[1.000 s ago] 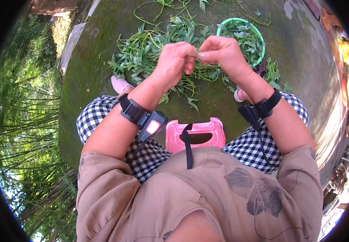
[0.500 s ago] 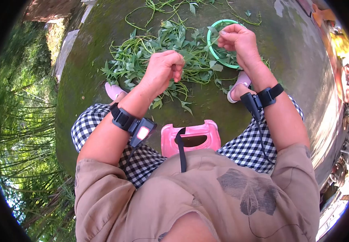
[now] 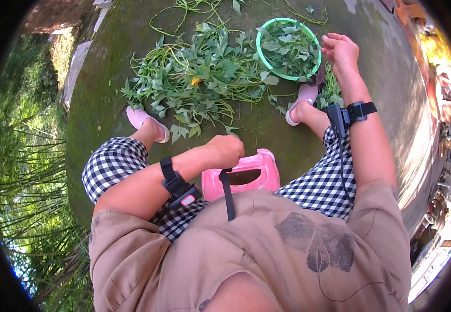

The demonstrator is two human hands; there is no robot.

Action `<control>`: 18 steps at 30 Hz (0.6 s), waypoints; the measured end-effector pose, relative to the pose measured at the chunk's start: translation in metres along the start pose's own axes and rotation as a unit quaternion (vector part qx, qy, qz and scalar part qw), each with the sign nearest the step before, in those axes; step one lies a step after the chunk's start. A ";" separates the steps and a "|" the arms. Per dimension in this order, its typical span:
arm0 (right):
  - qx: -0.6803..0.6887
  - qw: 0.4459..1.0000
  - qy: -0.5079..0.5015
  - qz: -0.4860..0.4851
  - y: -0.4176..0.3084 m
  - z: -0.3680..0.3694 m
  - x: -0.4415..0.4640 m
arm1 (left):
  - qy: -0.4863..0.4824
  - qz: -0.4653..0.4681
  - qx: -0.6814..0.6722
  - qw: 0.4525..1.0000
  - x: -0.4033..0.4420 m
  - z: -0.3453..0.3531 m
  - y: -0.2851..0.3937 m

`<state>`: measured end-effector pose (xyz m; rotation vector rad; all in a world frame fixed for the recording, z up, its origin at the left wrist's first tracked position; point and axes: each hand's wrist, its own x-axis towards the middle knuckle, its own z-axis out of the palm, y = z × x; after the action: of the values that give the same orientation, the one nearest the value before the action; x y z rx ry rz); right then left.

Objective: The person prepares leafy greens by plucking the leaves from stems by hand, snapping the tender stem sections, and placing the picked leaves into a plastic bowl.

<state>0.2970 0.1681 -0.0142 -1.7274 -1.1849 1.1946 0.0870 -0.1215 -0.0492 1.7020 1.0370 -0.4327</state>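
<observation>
My left hand (image 3: pixel 226 151) is closed, held low over the front of the pink stool (image 3: pixel 267 174); a bit of green leaf shows just above its knuckles, and what its fingers grip is hidden. At the right rim of the green basket (image 3: pixel 259 49) is my right hand (image 3: pixel 341 51), its fingers partly bent and apart with nothing seen between them. Cut green leaves (image 3: pixel 288 47) fill the basket. Left of it, a wide heap of leafy stems (image 3: pixel 199 78) lies on the ground, with one yellow leaf (image 3: pixel 195 81) on top.
Loose stems (image 3: pixel 183 10) lie beyond the heap. A small bunch of green stems (image 3: pixel 331 86) is beside the dark cloth-like thing right of the basket. My feet in pink shoes (image 3: pixel 137 116) stand near the heap. Bushes (image 3: pixel 27 156) grow at the left edge.
My hands have parted. The left came down toward the stool, while the right moved from above the basket to its right side and its fingers opened. The view shifted slightly.
</observation>
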 end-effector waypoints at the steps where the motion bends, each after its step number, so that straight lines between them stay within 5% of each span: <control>1: -0.007 1.000 -0.021 -0.001 0.002 0.003 -0.002 | -0.035 -0.023 -0.010 0.999 -0.007 -0.002 0.007; 5: -0.068 0.992 -0.109 -0.012 0.014 0.031 -0.022 | -0.043 -0.074 0.127 0.988 -0.009 0.017 0.002; 9: -0.120 0.969 -0.217 -0.015 0.047 0.072 -0.040 | 0.113 -0.027 0.148 0.982 -0.008 0.020 -0.014; 13: -0.237 0.935 -0.262 -0.006 0.071 0.108 -0.056 | 0.164 -0.043 0.083 0.982 -0.015 0.002 -0.018; 14: -0.298 0.909 -0.292 -0.020 0.086 0.118 -0.054 | 0.229 -0.026 0.001 0.973 -0.015 0.011 -0.026; 17: -0.388 0.831 -0.398 0.000 0.134 0.148 -0.060 | 0.205 -0.069 -0.025 0.976 -0.022 0.025 -0.038; 18: -0.468 0.772 -0.426 -0.061 0.141 0.156 -0.069 | 0.170 -0.087 0.014 0.982 -0.023 0.025 -0.040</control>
<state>0.1790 0.0658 -0.1711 -1.6659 -2.7731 1.4731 0.0468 -0.1508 -0.0658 1.7541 1.4407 -0.2710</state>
